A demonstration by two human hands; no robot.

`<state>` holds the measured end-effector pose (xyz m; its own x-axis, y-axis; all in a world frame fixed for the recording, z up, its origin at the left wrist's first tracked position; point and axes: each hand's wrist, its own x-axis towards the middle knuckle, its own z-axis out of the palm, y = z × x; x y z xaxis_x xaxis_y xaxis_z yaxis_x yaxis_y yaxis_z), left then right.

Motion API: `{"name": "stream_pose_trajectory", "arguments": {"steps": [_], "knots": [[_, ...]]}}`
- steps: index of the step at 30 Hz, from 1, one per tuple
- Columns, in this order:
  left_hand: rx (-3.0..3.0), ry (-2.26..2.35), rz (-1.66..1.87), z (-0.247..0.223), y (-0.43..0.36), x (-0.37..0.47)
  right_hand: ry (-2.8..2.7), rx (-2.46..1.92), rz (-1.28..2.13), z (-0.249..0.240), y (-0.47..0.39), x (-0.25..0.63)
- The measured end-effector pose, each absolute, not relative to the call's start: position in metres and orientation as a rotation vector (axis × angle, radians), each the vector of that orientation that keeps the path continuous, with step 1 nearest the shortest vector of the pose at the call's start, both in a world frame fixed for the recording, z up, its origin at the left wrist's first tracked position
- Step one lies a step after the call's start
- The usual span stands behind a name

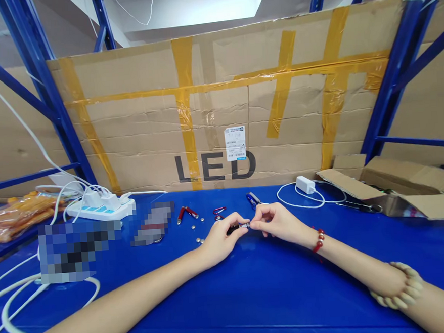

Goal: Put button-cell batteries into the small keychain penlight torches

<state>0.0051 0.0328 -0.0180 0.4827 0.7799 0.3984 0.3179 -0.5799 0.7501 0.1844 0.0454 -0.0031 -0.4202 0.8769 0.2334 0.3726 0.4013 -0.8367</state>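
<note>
Pinching a small, dark, silvery-ended cylinder (pixel 243 225) mid-frame, the left hand (pixel 214 242) meets the right hand (pixel 279 222), fingertips pressed together (any hold unclear); precise alignment seems needed.

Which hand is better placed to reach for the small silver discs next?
Probably the left. The left hand is close beside the silver discs, while the right hand sits beyond it. The left fingers do hold a small dark item, so they would likely need freeing first.
</note>
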Motion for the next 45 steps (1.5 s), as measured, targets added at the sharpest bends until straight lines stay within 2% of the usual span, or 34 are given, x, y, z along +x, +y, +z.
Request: {"name": "stream_pose_trajectory", "arguments": {"steps": [22,34,45], "knots": [[2.101,0.901,1.011,-0.015,0.029,0.008,-1.92,-1.055,1.096,-0.008,0.041,0.171],[1.986,0.881,1.012,-0.016,0.031,0.009,-1.936,-1.007,1.017,-0.012,0.044,0.174],[1.949,0.924,0.988,-0.011,0.027,0.01,-1.862,-0.979,1.093,-0.011,0.042,0.17]]}}
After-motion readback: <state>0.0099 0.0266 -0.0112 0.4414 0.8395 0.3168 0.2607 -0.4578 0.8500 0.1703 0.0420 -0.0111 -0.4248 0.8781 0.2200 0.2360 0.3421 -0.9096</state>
